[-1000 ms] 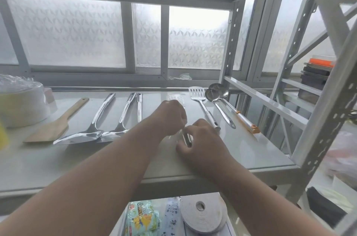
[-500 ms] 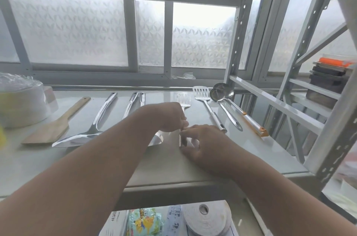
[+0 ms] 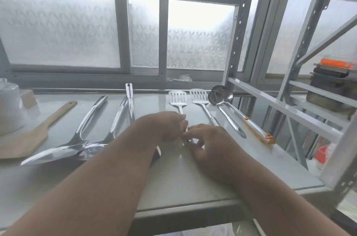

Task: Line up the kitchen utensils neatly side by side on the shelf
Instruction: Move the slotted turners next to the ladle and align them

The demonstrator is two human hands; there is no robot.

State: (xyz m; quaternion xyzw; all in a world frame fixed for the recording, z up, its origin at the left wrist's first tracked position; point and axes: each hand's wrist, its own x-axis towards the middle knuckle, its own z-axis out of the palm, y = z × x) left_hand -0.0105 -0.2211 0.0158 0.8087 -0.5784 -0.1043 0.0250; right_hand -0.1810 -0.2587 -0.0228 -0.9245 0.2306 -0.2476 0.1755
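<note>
Head view: both hands meet at the handle of a slotted turner [image 3: 178,98] lying on the shelf [image 3: 193,177]. The left hand [image 3: 170,125] pinches the handle; the right hand [image 3: 208,143] grips its near end with curled fingers. To the right lie a second turner [image 3: 199,96] and two ladles [image 3: 222,96], side by side. To the left lie three steel spatulas [image 3: 81,135] and a wooden spatula [image 3: 29,139].

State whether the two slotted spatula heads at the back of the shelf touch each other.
Apart. The head view shows a plain strip of bare shelf between the left slotted spatula and the right slotted spatula; their edges do not meet.
</note>
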